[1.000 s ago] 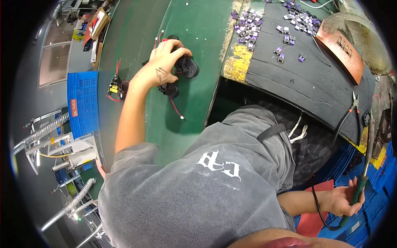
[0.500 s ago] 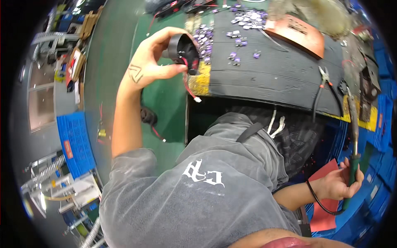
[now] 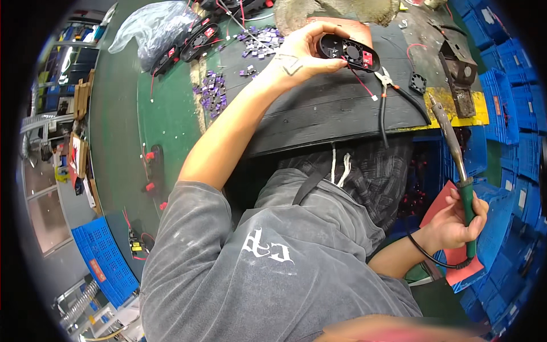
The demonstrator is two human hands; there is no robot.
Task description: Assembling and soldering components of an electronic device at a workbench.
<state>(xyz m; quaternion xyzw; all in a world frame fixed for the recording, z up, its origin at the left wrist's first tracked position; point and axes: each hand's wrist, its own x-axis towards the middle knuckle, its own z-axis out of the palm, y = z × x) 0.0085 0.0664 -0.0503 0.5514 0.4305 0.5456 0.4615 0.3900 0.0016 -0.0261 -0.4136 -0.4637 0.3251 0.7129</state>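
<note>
My left hand (image 3: 299,57) grips a black oval housing (image 3: 328,48) by its left end, thumb along the near rim and fingers behind. Inside the housing sit a small round fan (image 3: 352,52) and a red part. A red wire with a white plug (image 3: 374,97) hangs from it. At the right, my right hand (image 3: 456,225) is wrapped around the green handle of a soldering iron (image 3: 452,134), its tip pointing up and away. Between the hands, orange-and-black-handled cutting pliers (image 3: 385,85) lie on the dark bench, close below the housing.
Loose small purple boards (image 3: 211,94) lie left of the housing. A small black fan (image 3: 418,82) and a dark metal stand (image 3: 457,71) stand right of the pliers. More black housings (image 3: 199,40) and a clear plastic bag (image 3: 151,31) lie far left. Blue crates (image 3: 501,105) line the right.
My left hand has carried the housing to the right, over the bench near the pliers, and turned its open face into view. The soldering iron has shifted slightly left in my right hand.
</note>
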